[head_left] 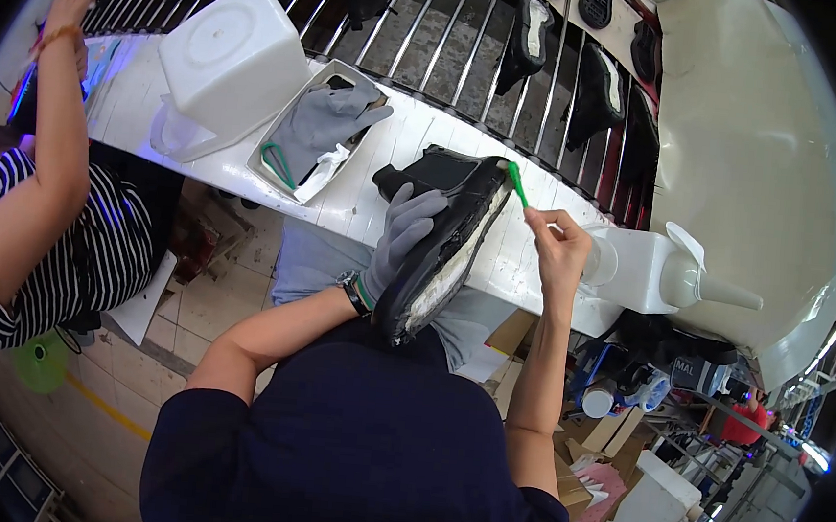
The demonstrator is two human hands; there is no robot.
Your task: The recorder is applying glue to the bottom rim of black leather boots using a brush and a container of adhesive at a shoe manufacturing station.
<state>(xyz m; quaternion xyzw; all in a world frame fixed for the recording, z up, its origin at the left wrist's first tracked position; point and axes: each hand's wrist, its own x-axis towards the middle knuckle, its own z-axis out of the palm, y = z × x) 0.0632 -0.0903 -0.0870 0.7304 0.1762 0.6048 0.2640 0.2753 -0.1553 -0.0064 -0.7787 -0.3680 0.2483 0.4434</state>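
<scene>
I observed the left grip (404, 230), gloved in grey, clasped about a black boot (458, 220) at the centre. The bare right grip (544, 222) pinched a green brush (516, 185) at one o'clock, its head at the boot's far end. On the desk (414, 128) at eleven, an open white box (272, 182) contained a grey glove (319, 121) and white tissue (327, 165). At three sat a nozzled white bottle (633, 268); near four, a dark item (699, 374) bore pale lettering.
</scene>
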